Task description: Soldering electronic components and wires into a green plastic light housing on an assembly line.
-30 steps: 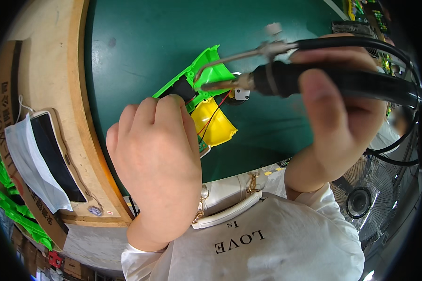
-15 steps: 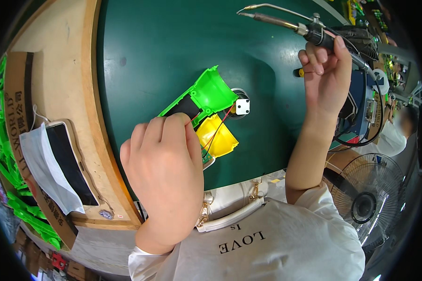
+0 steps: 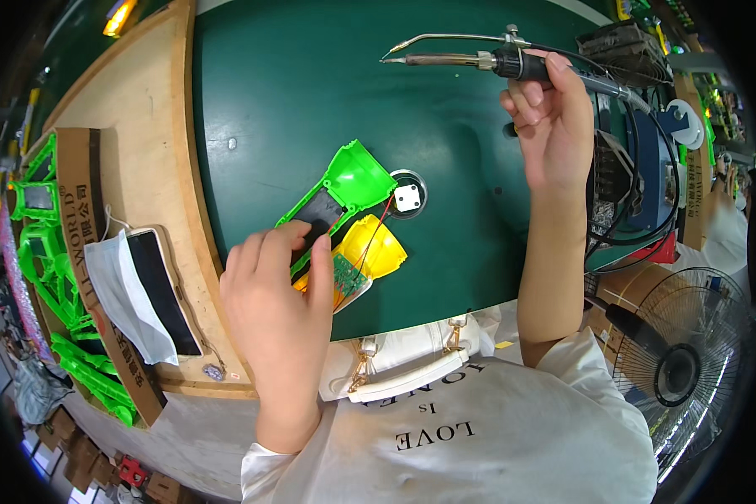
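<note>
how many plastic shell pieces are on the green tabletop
2: the green shell and, beside it on the side nearer the person, the yellow shell. The left hand covers part of that spot, so more could be hidden.

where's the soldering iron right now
In the head view, the soldering iron is up and right of centre, held in the right hand above the green tabletop.

Black fan (image 3: 678, 375) beyond green table (image 3: 286, 92)
</note>
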{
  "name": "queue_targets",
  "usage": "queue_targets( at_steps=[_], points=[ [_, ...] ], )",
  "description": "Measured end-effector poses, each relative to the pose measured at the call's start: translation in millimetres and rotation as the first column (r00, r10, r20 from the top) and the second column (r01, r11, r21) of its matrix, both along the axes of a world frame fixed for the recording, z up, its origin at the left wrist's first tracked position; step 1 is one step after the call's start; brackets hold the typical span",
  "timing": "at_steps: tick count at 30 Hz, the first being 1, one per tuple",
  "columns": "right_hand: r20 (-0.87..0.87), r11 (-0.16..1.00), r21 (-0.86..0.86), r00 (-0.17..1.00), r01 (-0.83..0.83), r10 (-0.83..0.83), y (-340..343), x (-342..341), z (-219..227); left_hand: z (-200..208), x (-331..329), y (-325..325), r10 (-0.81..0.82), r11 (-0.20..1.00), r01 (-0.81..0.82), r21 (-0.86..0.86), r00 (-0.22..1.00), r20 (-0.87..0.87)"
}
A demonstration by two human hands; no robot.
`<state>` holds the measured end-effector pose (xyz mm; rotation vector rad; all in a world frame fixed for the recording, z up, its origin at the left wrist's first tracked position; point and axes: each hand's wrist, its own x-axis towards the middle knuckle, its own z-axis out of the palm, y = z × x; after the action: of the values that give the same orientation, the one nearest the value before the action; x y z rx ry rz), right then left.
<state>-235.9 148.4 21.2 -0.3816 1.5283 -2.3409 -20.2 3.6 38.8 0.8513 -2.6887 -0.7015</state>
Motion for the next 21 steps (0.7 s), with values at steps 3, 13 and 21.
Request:
queue_targets(
  at_steps=[3,13,21],
  points=[
    [0.003,0.999,0.006,0.999,0.038,-0.038,-1.8,0.1,-0.7,-3.5,2.6,-5.9,0.018,0.999,-0.017,-0.050,1.000,0.002],
    [0.014,0.996,0.051,0.997,0.079,-0.079,9.3,0.7,7.3,-5.8,-4.5,-31.9,-0.173,0.981,0.157,0.115,0.973,0.150],
    [0.005,0.988,-0.041,0.989,0.148,-0.148,10.0,-4.9,6.9,4.7,3.6,-22.5,-0.228,0.946,0.292,-0.139,0.906,0.356]
  ],
)
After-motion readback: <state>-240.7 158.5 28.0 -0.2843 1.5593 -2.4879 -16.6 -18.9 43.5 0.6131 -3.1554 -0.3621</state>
